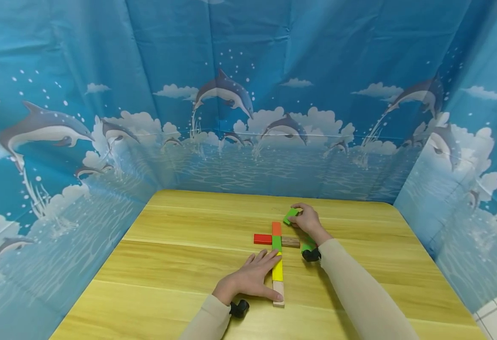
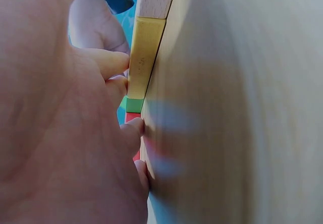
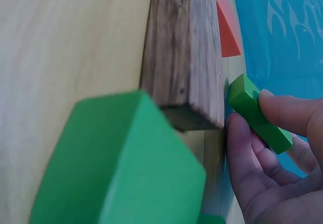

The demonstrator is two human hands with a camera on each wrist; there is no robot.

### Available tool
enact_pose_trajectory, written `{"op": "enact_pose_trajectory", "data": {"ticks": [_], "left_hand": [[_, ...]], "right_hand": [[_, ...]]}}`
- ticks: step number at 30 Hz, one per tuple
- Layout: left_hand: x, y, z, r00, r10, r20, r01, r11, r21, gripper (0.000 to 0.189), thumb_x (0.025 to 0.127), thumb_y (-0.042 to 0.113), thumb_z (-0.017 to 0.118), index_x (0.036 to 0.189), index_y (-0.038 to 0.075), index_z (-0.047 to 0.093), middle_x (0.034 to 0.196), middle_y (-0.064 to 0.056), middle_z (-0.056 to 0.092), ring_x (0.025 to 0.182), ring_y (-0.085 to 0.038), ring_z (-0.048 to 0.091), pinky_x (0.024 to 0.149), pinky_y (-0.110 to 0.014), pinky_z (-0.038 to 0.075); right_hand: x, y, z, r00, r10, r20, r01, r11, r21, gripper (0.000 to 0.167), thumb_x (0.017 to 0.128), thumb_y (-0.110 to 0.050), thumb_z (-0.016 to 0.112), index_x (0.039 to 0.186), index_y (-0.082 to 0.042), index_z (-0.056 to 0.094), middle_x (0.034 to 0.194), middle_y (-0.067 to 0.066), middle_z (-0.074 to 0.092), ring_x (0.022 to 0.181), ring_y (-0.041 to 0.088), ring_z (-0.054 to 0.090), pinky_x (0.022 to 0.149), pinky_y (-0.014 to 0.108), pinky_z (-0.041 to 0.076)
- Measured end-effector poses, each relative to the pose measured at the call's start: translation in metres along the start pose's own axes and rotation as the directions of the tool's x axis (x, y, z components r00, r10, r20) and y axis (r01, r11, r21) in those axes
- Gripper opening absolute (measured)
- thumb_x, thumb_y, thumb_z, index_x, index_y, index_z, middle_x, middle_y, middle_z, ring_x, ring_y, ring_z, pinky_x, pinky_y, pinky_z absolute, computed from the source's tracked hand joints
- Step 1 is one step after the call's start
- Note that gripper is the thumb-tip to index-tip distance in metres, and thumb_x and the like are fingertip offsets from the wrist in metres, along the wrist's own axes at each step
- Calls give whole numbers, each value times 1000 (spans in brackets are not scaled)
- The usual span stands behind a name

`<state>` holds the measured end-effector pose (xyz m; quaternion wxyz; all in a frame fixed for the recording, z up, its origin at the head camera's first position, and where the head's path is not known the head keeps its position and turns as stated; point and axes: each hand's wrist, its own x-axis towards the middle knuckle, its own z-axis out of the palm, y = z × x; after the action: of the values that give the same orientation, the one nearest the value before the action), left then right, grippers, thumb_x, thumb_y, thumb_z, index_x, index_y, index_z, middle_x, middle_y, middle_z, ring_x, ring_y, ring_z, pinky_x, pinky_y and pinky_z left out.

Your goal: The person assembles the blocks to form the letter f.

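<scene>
Green block [image 1: 291, 216] is in the right hand [image 1: 307, 221], at its fingertips, off the hand's left side; thumb on one face, fingers opposite, so clamped on the block in a pinch; block sits tilted, one end sticking out free past the thumb; can't tell if a corner touches the table [image 1: 180, 264].

Handling, my guess: painted wood, light, stiff, not fragile; smooth faces may slide a bit under dry fingertips; a light pinch should do; best hold is across the two opposite long faces near the middle, ends left clear; gripping one end only would probably let it swivel.

Left hand [image 1: 252, 277]: fingers spread apart, nothing gripped; thumb on the pale block [image 1: 278, 286], fingertips by the yellow block [image 1: 277, 270]; row green block [image 1: 276, 242] just beyond those fingertips, orange block [image 1: 276, 228] further out, left of the right hand; red block [image 1: 263, 239] ahead of the left fingers; brown block [image 1: 290, 242] nearer the body than the right hand, slightly left; loose green block [image 1: 307, 245] just beside the right wrist, partly hidden.
</scene>
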<state>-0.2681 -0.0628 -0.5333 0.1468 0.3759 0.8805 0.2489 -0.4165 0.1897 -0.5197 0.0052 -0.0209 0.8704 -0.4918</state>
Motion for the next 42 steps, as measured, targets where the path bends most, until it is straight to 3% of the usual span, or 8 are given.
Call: {"op": "enact_pose_trajectory", "data": {"ticks": [14,19,26,34,42], "left_hand": [[1,0,0,1000,0,-8,0,1000,19,100,87,67,65,163,22,18,169,3,4,154,-28,1,120,-58,7],[0,1,0,1000,-4,-14,4,999,32,101,87,67,66,163,22,18,169,3,5,154,-29,2,120,-58,7],[0,0,1,1000,-5,-9,5,1000,30,101,87,68,65,164,23,16,169,4,3,154,-27,0,120,-57,6],[2,-2,2,1000,-2,-5,2,1000,28,100,88,66,66,164,23,16,169,3,3,154,-28,1,120,-57,6],[2,-3,1,1000,-2,-9,2,999,33,100,88,67,65,164,24,17,169,4,3,154,-28,0,120,-58,7]], "right_hand": [[9,-6,12,1000,-14,2,14,998,-58,50,94,-11,72,142,-7,56,86,12,62,71,24,62,62,35,51],[10,-9,15,1000,-24,12,25,998,-60,49,96,-11,70,143,-6,55,93,14,63,75,25,60,61,35,49],[12,-8,18,1000,-16,24,18,995,-98,49,97,-16,69,144,-9,56,115,16,61,90,26,60,68,37,51],[14,-8,22,999,15,50,-10,996,-91,50,99,-18,67,147,-13,54,134,22,55,113,36,57,83,46,52],[13,-12,23,997,-2,77,10,995,-96,51,101,-20,64,149,-11,50,139,25,52,119,40,55,88,51,51]]}}
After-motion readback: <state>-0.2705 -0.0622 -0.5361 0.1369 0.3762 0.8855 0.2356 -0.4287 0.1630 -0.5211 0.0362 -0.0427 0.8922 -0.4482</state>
